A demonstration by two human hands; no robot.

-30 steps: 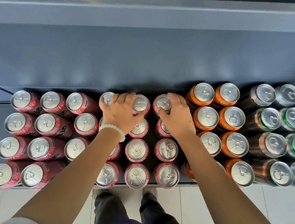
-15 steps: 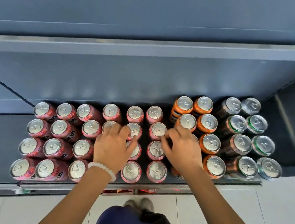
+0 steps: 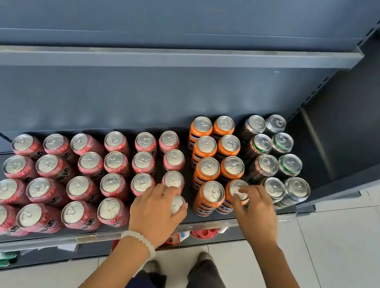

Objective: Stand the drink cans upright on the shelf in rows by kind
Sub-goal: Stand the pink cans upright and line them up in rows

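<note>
Cans at the shelf's front edge are the ones in hand: the left hand curls its fingers over a pink can in the front row, and the right hand pinches the rim of an orange can. Best to nudge each square with the file behind it, pressing straight down so neither tips. Further back, pink, orange and the dark green-rimmed cans stand upright in files by kind.

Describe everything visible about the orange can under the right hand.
The orange can stands upright in the front row of the orange block, at the shelf's front edge. It looks like metal: a silver top, an orange body with a blue and white band. The right hand rests its fingertips on the top, partly hiding it. Another orange can stands close on its left.
</note>
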